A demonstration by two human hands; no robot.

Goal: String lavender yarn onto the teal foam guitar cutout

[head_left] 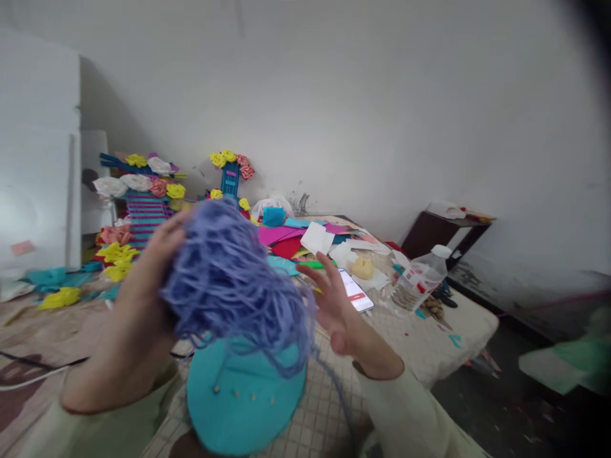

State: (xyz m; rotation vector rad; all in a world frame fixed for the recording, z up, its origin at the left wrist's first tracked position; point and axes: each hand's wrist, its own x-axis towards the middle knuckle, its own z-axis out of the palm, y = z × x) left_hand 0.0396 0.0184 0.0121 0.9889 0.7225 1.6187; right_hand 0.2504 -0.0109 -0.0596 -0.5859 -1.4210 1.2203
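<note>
A loose bundle of blue-purple yarn [233, 273] is held up in front of me by my left hand [143, 305], whose fingers wrap round its left side. My right hand [341, 312] is at the bundle's right end, fingers spread apart and curved, with nothing seen in them. From the bundle a strand of yarn trails down to the right. Below the yarn is a round turquoise piece [248, 407] with a row of small bead-like dots across it. The yarn covers its upper part.
Behind lie coloured sheets [281, 236], a lit phone [356, 291] and a clear plastic bottle [422, 280] on the tiled-pattern table cover [429, 343]. Paper flowers [117, 257] and slatted craft pieces [147, 213] stand at left. A dark box [439, 236] stands beyond the table.
</note>
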